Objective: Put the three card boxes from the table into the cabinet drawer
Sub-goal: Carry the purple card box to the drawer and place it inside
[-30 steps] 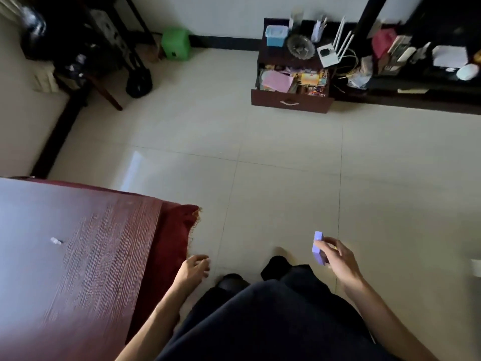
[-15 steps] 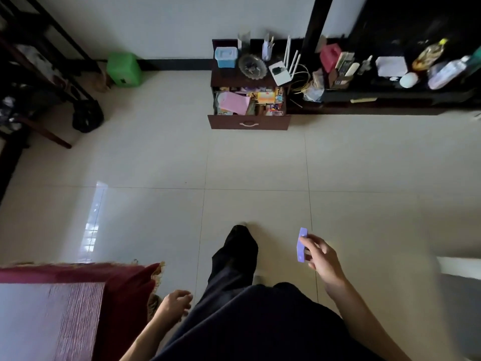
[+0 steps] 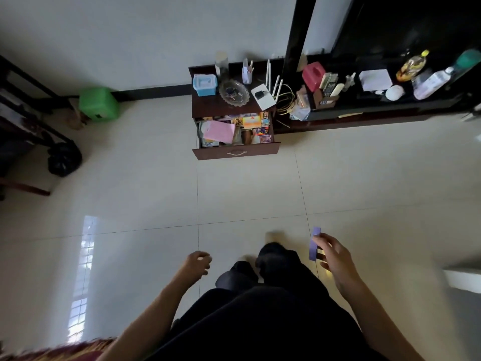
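Note:
My right hand (image 3: 334, 257) grips a small purple card box (image 3: 314, 244), held upright at waist height over the tiled floor. My left hand (image 3: 197, 264) hangs loosely curled with nothing in it. Straight ahead against the wall stands a dark wooden cabinet (image 3: 223, 105), and its drawer (image 3: 236, 152) is pulled open. The drawer is crammed with colourful card boxes and a pink packet (image 3: 219, 131). The table shows only as a red cloth edge (image 3: 65, 351) at the bottom left.
A blue tub (image 3: 204, 85), glass dish (image 3: 233, 91) and white router (image 3: 263, 96) sit on the cabinet top. A low black shelf (image 3: 377, 110) with bottles and boxes runs to the right. A green stool (image 3: 98, 104) and black bag (image 3: 63, 158) stand at the left.
I have walked away from the table toward the cabinet. The table has slid almost out of view and the open drawer is nearer. My right hand still carries the purple box.

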